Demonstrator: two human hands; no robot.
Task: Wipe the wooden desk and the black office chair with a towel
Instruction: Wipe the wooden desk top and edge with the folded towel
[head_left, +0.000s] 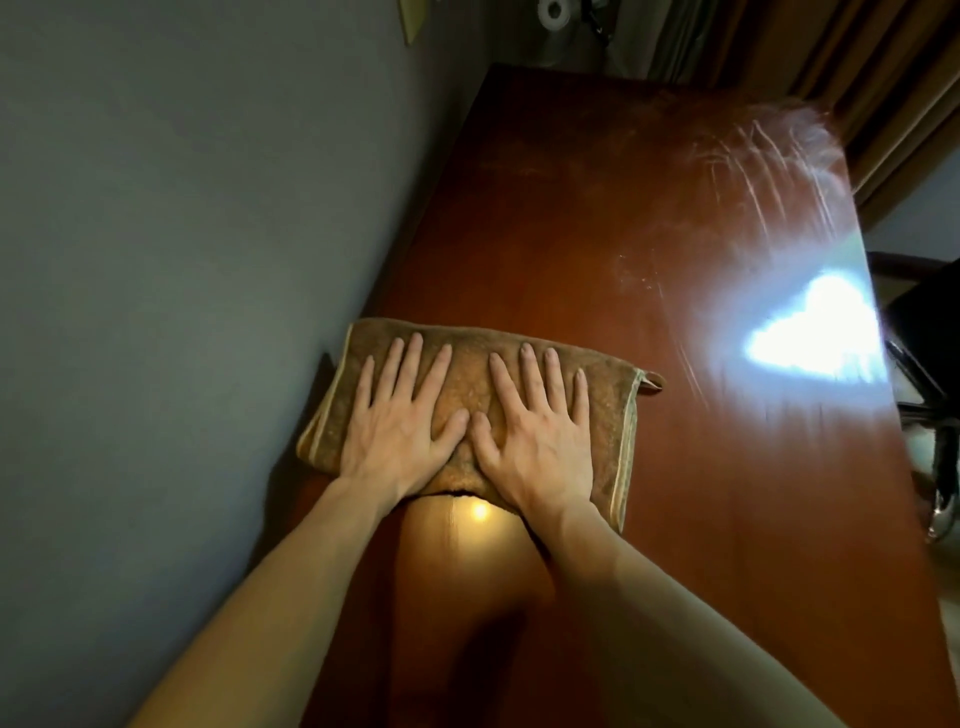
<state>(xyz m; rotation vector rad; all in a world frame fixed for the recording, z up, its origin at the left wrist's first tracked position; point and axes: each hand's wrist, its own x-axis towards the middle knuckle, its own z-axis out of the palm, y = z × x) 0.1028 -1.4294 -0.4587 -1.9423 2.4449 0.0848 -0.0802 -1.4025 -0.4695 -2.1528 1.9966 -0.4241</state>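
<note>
Terry-brown and folded into a thick oblong pad, the towel (470, 374) lies flat on the wooden desk (597, 234), at its left side, with one short end close against the grey wall (182, 260). The left hand (400, 431) and right hand (535, 441) rest side by side on top of it, palms down, fingers straight and spread, thumbs nearly touching. Neither hand grips the cloth; both simply press it to the wood.

The towel looks soft, light and limp, so it probably has no stiffness of its own and is likely to bunch or unfold if dragged by one corner. A small hanging loop (652, 382) sticks out at its right end and makes a poor handle for wiping. Flat palms over the middle of the pad, as here, seem the best hold: the pressure spreads and the folds stay together. The varnished top is glossy and probably slick, so the pad should glide easily.

Pale dusty streaks show on the far right part of the desk, which suggests wiping is unfinished there. The black office chair (924, 322) stands just beyond the desk's right edge, only partly in view.
</note>
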